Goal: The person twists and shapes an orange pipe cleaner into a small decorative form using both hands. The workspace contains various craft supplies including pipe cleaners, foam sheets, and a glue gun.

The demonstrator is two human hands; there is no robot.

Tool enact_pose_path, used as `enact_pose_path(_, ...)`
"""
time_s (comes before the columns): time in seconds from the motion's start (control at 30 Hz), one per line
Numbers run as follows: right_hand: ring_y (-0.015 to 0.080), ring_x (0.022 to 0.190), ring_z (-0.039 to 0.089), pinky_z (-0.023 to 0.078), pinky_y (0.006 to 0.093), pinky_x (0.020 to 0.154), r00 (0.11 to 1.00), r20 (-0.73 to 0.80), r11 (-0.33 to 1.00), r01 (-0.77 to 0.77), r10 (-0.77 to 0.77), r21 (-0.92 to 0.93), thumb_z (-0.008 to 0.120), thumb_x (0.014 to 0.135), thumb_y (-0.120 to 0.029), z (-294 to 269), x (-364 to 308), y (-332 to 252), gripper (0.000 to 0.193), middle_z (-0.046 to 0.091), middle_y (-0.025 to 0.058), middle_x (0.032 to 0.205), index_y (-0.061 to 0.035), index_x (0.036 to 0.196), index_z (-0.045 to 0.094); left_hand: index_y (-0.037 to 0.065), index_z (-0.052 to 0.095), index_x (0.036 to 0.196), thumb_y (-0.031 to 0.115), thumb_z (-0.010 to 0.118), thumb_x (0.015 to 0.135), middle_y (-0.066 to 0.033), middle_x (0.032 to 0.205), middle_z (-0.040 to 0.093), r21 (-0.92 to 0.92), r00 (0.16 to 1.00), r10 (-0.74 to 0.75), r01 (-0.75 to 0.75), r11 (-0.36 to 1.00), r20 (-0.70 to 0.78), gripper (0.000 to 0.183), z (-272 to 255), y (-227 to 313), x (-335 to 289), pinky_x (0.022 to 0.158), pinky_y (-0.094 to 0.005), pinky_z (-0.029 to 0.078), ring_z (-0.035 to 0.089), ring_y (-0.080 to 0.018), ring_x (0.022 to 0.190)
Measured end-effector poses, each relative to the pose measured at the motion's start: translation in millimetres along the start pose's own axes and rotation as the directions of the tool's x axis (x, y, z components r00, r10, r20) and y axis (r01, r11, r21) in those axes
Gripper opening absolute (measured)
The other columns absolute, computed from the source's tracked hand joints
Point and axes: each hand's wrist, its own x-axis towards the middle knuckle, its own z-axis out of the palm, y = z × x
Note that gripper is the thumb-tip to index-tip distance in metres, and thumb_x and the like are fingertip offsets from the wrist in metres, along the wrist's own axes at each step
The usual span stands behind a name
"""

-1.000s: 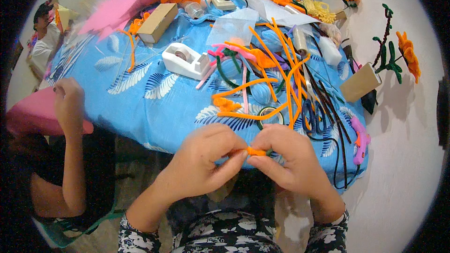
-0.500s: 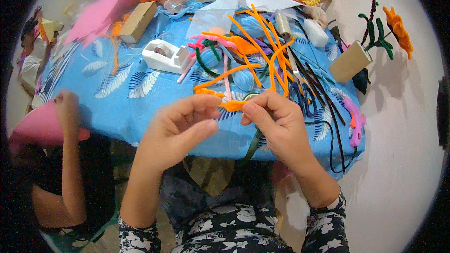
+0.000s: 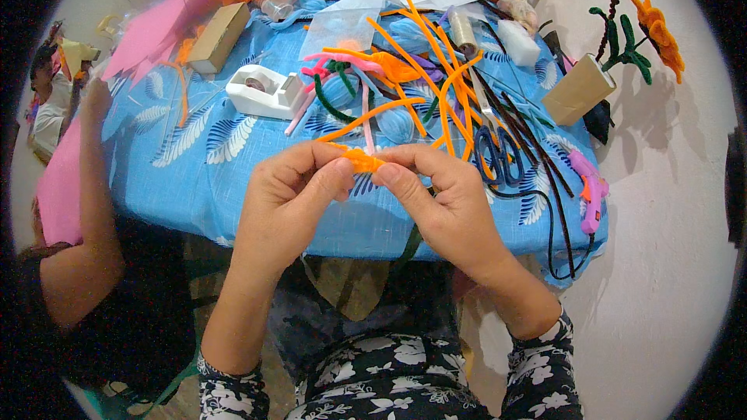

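Observation:
Between both hands is a short folded piece of orange pipe cleaner (image 3: 362, 161), held over the table's near edge. My left hand (image 3: 292, 198) is closed, its thumb and fingertips pinching the left end. My right hand (image 3: 436, 196) pinches the right end between thumb and forefinger. Just beyond them lies a pile of loose orange pipe cleaners (image 3: 447, 85), mixed with pink and dark green ones. A pair of dark blue scissors (image 3: 499, 157) rests to the right of the pile.
A white tape dispenser (image 3: 264, 92) stands left of the pile. At the right edge lies a pink glue gun (image 3: 590, 194) with its cord. Cardboard boxes (image 3: 577, 93) hold orange flowers (image 3: 659, 37). A co-worker's arm (image 3: 92, 179) with pink sheets (image 3: 61, 187) is at the left.
My left hand has closed on the orange piece, where its fingers were apart before. Both hands sit closer together. The co-worker's arm has reached farther over the table.

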Motion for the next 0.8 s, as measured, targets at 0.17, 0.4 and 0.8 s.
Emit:
enact_pose_path(0.17,0.0229,0.071,0.059,0.045,0.0309,0.064,0.993,-0.007,0.992,0.121,-0.121,-0.021,0.061,0.078,-0.014,1.2,2.8,3.3,0.017,0.061,0.0124,0.077,0.0014,0.084,0.061,-0.003,0.059,0.084,0.009,0.055,0.084,-0.0015,0.071,0.057,0.067,0.997,0.078,-0.078,0.995,-0.008,0.012,3.1,0.0,-0.2,0.058,-0.0186,0.04,0.05,-0.0047,0.065)
enact_pose_path(0.4,0.0193,0.069,0.059,0.045,0.0281,0.063,0.999,-0.006,0.999,0.036,-0.036,0.018,0.061,0.077,-0.011,2.5,3.1,-0.6,0.013,0.061,0.0105,0.074,0.0018,0.08,0.059,-0.003,0.059,0.085,0.008,0.055,0.083,-0.0012,0.073,0.058,0.015,0.997,0.065,-0.066,0.998,0.033,0.012,3.2,1.7,-1.0,0.058,-0.0185,0.039,0.05,-0.0042,0.066)
enact_pose_path(0.8,0.0075,0.074,0.056,0.044,0.0204,0.067,0.993,0.085,0.982,-0.093,0.08,0.166,0.062,0.08,-0.01,1.1,4.7,-1.0,0.013,0.062,0.0043,0.079,0.001,0.086,0.06,-0.002,0.06,0.086,0.012,0.056,0.084,-0.0002,0.073,0.058,0.062,0.998,0.041,-0.044,0.997,0.041,0.014,-1.5,1.5,1.0,0.058,-0.0182,0.039,0.049,-0.0044,0.066)
